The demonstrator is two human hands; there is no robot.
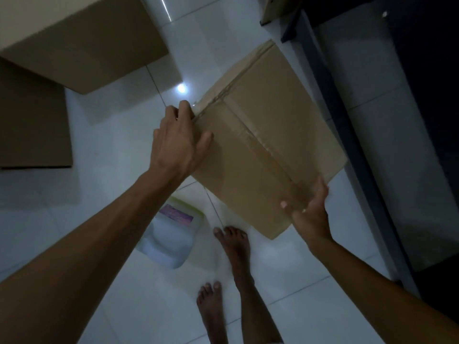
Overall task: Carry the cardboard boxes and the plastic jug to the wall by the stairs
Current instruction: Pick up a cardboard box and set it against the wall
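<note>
Gripping the taped cardboard box [268, 142] at opposite corners, left hand [180, 139] curled over the far edge and right hand [308, 207] under the near one, the person could trip on the plastic jug [171, 237] lying on the floor beside their bare feet [233, 247].

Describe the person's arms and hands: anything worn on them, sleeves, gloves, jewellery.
Both arms are bare from the frame's edge to the fingers; no sleeve shows. The left hand and right hand wear no gloves, and no watch, bracelet or ring is visible, though the dim light could hide something small. The feet below are bare too.
</note>
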